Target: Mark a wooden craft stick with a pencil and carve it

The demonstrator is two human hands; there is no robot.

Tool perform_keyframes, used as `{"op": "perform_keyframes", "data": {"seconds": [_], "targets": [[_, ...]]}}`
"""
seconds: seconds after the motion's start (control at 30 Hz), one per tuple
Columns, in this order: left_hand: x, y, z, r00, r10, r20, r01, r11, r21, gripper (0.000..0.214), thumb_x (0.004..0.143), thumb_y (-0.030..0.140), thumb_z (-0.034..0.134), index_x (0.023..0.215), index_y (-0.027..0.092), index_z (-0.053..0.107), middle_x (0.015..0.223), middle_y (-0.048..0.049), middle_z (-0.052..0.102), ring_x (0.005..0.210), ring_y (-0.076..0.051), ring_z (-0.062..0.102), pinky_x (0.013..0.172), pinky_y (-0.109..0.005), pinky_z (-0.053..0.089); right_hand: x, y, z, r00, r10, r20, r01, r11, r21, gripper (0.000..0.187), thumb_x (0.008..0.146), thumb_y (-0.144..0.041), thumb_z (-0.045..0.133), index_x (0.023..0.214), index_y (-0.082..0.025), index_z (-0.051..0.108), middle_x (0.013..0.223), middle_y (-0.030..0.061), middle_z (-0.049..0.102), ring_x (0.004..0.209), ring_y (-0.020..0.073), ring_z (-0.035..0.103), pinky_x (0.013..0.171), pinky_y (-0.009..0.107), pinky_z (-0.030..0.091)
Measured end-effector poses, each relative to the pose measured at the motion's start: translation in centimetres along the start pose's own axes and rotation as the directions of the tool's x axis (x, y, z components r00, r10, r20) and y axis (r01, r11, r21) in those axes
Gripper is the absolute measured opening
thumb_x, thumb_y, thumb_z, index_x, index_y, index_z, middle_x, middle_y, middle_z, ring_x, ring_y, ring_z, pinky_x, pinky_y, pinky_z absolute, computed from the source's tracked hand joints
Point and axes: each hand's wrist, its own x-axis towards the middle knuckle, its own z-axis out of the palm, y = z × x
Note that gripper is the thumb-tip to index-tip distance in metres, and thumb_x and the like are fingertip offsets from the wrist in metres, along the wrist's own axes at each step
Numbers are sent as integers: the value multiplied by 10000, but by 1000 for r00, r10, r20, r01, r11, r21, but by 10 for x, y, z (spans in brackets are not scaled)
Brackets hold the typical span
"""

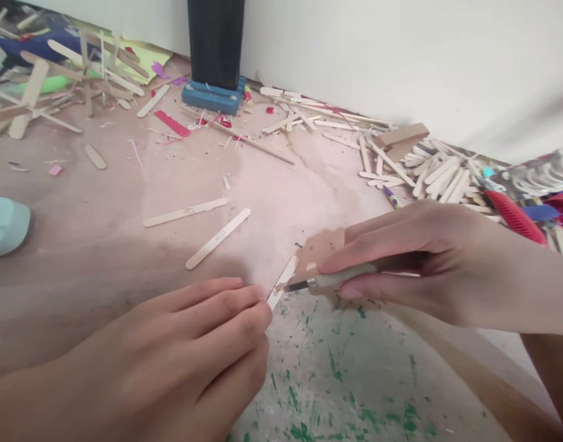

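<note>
My left hand [207, 344] presses a wooden craft stick [287, 274] down on the table, fingers together over its near end. The stick's far end sticks out past my fingertips, with a rough, brownish patch partway along it. In my right hand [414, 264] is a craft knife [341, 276] with a pale handle, gripped between thumb and fingers. Its blade tip meets the stick at the rough patch. Just beyond my left hand lie two more craft sticks, one with a pencilled rectangle [219, 238] and one with a notch [184, 212].
Many loose craft sticks [442, 175] are heaped at the back right, and stick assemblies [32, 98] stand at the back left. A black post on a blue base [212, 95] rises by the white wall. A light-blue object [5, 227] sits at the left edge. Green paint marks the near table.
</note>
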Motion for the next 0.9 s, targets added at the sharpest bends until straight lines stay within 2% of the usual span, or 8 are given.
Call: {"op": "perform_keyframes", "data": {"seconds": [0.1,0.17,0.27,0.47,0.53,0.7,0.77,0.9], "targets": [[-2,0,1,1000,-24,0,24,1000,-21,213,1028,70,514,1072,131,714,1183,-54,736,1216,-199,659,1183,-326,501,2,8,2,1000,9,-16,-8,999,50,279,916,-268,834,1195,-259,839,1089,16,834,907,156,793,745,191,627],[-5,2,2,997,-80,14,80,996,-25,256,1036,67,484,1093,147,721,1201,-49,739,1211,-207,672,1118,-331,558,4,12,4,1000,-10,-13,11,998,67,301,917,-277,833,1217,-248,834,1077,33,830,882,167,787,706,218,625],[-11,3,2,993,-107,43,107,994,-8,300,1051,74,448,1162,144,718,1221,-53,732,1193,-218,672,1109,-350,562,6,14,6,999,-31,-17,32,998,61,291,925,-292,823,1211,-238,838,1083,51,827,875,187,778,650,244,609],[-5,-2,-3,993,-37,115,29,997,71,344,1067,76,398,1202,125,711,1136,-57,736,1074,-230,678,976,-366,588,9,15,10,998,-47,-44,49,997,61,272,915,-323,837,1158,-201,853,1097,62,831,891,179,783,693,220,620],[-1,-3,-3,993,-27,117,18,997,80,327,1073,86,409,1168,127,719,1112,-57,737,1046,-231,675,935,-374,596,10,16,12,997,-54,-52,58,995,79,268,909,-319,845,1155,-214,855,1096,59,830,899,182,780,690,229,618],[4,-2,-1,999,-33,35,30,995,96,357,1091,102,404,969,148,736,951,-45,726,921,-212,663,770,-366,595,10,20,16,997,-49,-61,59,985,164,269,913,-294,844,1181,-268,854,1115,54,822,915,204,771,672,271,615],[3,-1,-2,999,-29,41,26,995,94,374,1097,106,393,955,152,735,975,-48,733,933,-214,667,769,-364,602,8,22,17,997,-45,-57,54,981,185,299,908,-280,849,1208,-287,846,1124,50,820,918,205,769,668,271,614],[2,0,-7,994,-39,97,39,999,8,357,1073,81,400,1012,162,741,1076,-55,750,1046,-230,680,899,-366,628,6,25,17,997,-52,-54,61,981,185,324,907,-245,848,1229,-281,835,1098,54,821,880,196,758,645,274,593]]}}
